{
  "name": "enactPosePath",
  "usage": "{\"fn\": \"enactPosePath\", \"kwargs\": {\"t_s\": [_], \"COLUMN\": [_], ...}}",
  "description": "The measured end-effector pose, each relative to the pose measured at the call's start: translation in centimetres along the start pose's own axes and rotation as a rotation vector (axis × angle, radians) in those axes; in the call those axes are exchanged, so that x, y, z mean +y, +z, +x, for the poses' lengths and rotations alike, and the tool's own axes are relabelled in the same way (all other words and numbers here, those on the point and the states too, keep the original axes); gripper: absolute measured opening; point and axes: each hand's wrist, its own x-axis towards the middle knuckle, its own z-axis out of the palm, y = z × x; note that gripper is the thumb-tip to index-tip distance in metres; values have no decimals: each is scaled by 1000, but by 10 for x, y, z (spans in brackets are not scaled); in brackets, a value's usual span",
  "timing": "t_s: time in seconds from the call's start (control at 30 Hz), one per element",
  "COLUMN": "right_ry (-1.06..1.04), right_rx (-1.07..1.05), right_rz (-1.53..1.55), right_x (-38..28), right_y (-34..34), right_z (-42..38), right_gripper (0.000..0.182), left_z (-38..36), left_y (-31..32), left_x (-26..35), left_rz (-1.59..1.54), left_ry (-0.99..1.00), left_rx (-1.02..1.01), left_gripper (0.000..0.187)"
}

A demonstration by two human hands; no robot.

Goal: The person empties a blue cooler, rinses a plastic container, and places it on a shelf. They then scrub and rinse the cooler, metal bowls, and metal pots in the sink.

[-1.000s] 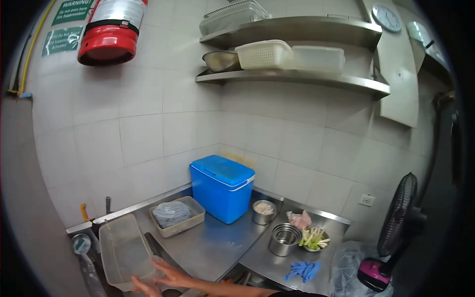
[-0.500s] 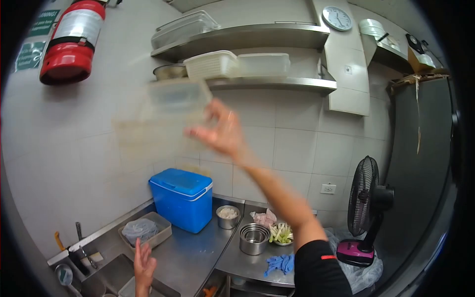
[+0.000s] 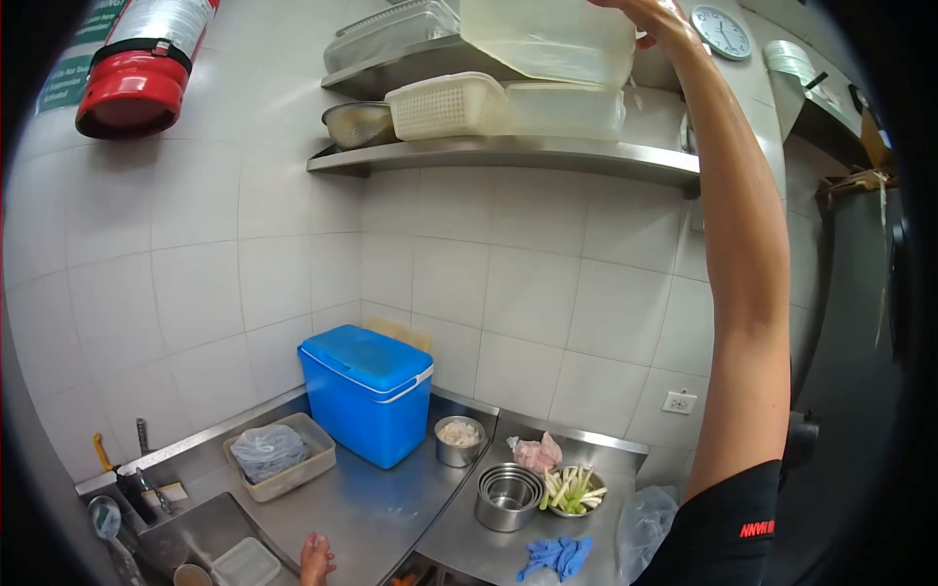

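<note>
Right hand [image 3: 653,18] is stretched high overhead, its grip closed on the far edge of a clear plastic tub [image 3: 547,37], and the tub hangs tilted just left of the fingers, level with the upper shelf [image 3: 410,63]. Directly below the tub sit a white perforated basket [image 3: 447,105] and a white lidded box [image 3: 567,109] on the lower shelf [image 3: 508,156], with one steel bowl [image 3: 358,123] further left. A lidded tray [image 3: 391,29] lies on the upper shelf beside the tub. One wall clock [image 3: 719,31] hangs just right of the hand.

Far below, the left hand [image 3: 315,561] rests open at the edge of the surface [image 3: 391,508], holding nothing. Down there: one blue cooler [image 3: 367,393], one beige tray [image 3: 280,455] holding a bag, one small steel pot [image 3: 459,440], a stack of nested steel bowls [image 3: 508,496], one bowl of cut greens [image 3: 573,490], blue gloves [image 3: 557,555]. One red extinguisher [image 3: 145,68] hangs upper left.
</note>
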Motion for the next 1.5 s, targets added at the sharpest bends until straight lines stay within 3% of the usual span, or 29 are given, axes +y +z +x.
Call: {"fn": "enactPosePath", "kwargs": {"t_s": [0.03, 0.1, 0.13, 0.2, 0.3, 0.37, 0.4, 0.43, 0.47, 0.5, 0.53, 0.57, 0.6, 0.63, 0.7, 0.73, 0.77, 0.83, 0.87, 0.93, 1.0, 1.07, 1.13, 1.17, 1.23, 1.27, 1.33, 1.4, 1.5], "right_ry": [-4, -89, -87, -222, -183, -437, -391, -448, -479, -317, -248, -69, 80, 281, 569, 597, 501, 253, 247, 124, 223, 156, 87, 71, 85, 70, 139, -296, -280], "right_rx": [-6, 247, 235, 421, 469, 749, 638, 447, 352, 249, 121, -31, -240, -503, -936, -1244, -1407, -1474, -1481, -1508, -1448, -1469, -1678, -1675, -1346, -1345, -1239, -1311, -1422], "right_rz": [7, -241, -224, -247, -520, -695, -567, -211, -80, 134, 237, 344, 488, 676, 888, 711, 646, 608, 627, 348, 251, 23, -306, -299, -483, -477, -136, -170, 339], "right_x": [15, 54, 77, 113, 130, 153, 172, 181, 187, 178, 176, 171, 163, 160, 158, 156, 159, 152, 154, 173, 208, 245, 249, 241, 222, 192, 107, 13, -139], "right_y": [10, 44, 71, 126, 174, 210, 229, 242, 250, 259, 268, 278, 286, 296, 312, 304, 302, 273, 268, 273, 300, 340, 370, 375, 395, 400, 403, 407, 439], "right_z": [19, 58, 68, 79, 7, -57, -93, -139, -192, -259, -324, -397, -468, -541, -702, -765, -835, -880, -885, -890, -890, -892, -885, -894, -938, -951, -979, -1006, -1021], "right_gripper": [98, 98, 98, 98, 88, 70, 71, 68, 65, 60, 56, 53, 52, 52, 59, 63, 64, 61, 61, 59, 61, 66, 70, 70, 66, 66, 67, 66, 67], "left_z": [0, 4, 4, 1, -22, -33, -22, -35, -58, -57, -80, -104, -121, -143, -174, -186, -201, -223, -233, -260, -278, -284, -287, -286, -280, -277, -264, -245, -219], "left_y": [7, 15, 16, 21, 24, 10, -9, -23, -23, -45, -40, -40, -49, -45, -45, -48, -53, -61, -68, -79, -96, -120, -140, -152, -179, -194, -226, -254, -295], "left_x": [2, 1, -1, -3, -7, -38, -74, -107, -101, -129, -113, -99, -108, -93, -95, -99, -104, -103, -104, -106, -112, -122, -120, -121, -121, -120, -120, -111, -97], "left_rz": [13, 14, 24, 26, 32, 42, 133, 224, 230, 314, 196, 361, 504, 368, 342, 353, 358, 464, 465, 443, 414, 348, 331, 311, 276, 238, 157, 148, 229], "left_ry": [-23, -32, -41, -3, 1, -64, -32, -8, 6, 23, 0, 155, 180, 31, -66, -116, -140, -65, -69, -92, -126, -116, -127, -97, -67, -60, -21, 125, 83], "left_rx": [14, 33, 45, 74, 180, 283, 322, 362, 366, 361, 386, 490, 580, 595, 731, 763, 794, 821, 839, 929, 1009, 1066, 1090, 1105, 1136, 1105, 1056, 1058, 972], "left_gripper": [72, 72, 71, 70, 66, 63, 63, 62, 59, 57, 55, 54, 54, 55, 51, 49, 49, 44, 44, 40, 37, 36, 34, 33, 32, 32, 32, 29, 32]}}
